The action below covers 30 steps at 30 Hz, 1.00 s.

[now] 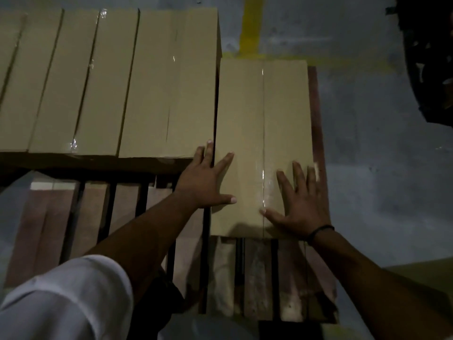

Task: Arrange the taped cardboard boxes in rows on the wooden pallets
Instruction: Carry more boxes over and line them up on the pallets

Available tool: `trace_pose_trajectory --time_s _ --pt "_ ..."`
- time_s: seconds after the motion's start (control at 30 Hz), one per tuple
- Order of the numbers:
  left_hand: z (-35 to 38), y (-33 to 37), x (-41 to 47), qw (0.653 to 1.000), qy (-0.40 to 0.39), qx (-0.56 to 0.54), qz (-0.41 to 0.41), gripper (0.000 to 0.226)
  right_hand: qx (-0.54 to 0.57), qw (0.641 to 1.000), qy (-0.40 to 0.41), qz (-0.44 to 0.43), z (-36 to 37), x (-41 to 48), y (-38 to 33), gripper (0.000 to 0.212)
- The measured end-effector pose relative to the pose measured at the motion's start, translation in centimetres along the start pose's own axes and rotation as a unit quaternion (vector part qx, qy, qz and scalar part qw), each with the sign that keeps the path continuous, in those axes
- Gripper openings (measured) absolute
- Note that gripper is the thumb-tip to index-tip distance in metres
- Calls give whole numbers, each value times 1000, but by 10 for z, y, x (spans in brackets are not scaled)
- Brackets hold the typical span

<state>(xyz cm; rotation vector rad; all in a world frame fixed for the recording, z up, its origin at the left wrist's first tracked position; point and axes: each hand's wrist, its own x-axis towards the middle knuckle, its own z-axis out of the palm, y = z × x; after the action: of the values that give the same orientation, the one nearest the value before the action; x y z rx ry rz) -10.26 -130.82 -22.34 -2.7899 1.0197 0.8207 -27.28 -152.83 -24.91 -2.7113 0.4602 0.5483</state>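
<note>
Lying lengthwise on the right-hand side of a reddish-brown slatted wooden pallet (pixel 257 278): one long tan cardboard box (pixel 263 133) with a strip of clear tape (pixel 263 114) down the middle of its top. Pressed flat from above at the near end by both hands.

On the near left part, the left hand (pixel 206 182), palm down, fingers (pixel 224 161) spread wide. Thumb and forefinger on the box top, two further fingers reaching across the dark gap onto the neighbouring box.

On the near right part, the right hand (pixel 301 204), also palm down with fingers spread. Thumb tip at the tape seam, outer fingers near the right edge. Nothing gripped or pinched by either hand. Around the right wrist, a thin black band (pixel 321 230).

Just left of the box, across a narrow dark slit: a row of long tan taped cardboard boxes (pixel 110 82), side by side, tops higher and far ends reaching further away. In front of that row, bare pallet slats with dark gaps. Bare boards also showing below the handled box's near end and in a narrow strip along its right side.

Beyond and to the right, grey concrete floor (pixel 380 168) with a yellow painted line (pixel 250 28) past the box's far end. At upper right, a dark bulky shape (pixel 429 57), too dim to identify. At lower left, a white sleeve (pixel 66 303) on the left arm.
</note>
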Motion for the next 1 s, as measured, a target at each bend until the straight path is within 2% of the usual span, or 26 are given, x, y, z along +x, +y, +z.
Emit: trace_pose_trajectory --time_s 0.13,0.27,0.4,0.53,0.8,1.0 --pt "-1 -3 -1 1000 0 -4 11 123 -77 996 4 -42 26 -39 -6 121" --pt "4 -4 -1 1000 6 -16 8 122 -103 993 2 -58 33 -41 -5 120" --pt "5 -6 2 999 37 -35 5 112 -125 987 2 -102 26 -18 6 117" --pt "1 -12 4 997 71 -31 2 93 -125 987 -7 -102 -3 34 10 114" --pt "-5 -23 6 996 83 11 12 91 -116 988 -6 -99 -47 111 0 120" --pt "-13 -25 20 990 139 19 -2 59 -115 988 6 -105 -51 125 3 120"
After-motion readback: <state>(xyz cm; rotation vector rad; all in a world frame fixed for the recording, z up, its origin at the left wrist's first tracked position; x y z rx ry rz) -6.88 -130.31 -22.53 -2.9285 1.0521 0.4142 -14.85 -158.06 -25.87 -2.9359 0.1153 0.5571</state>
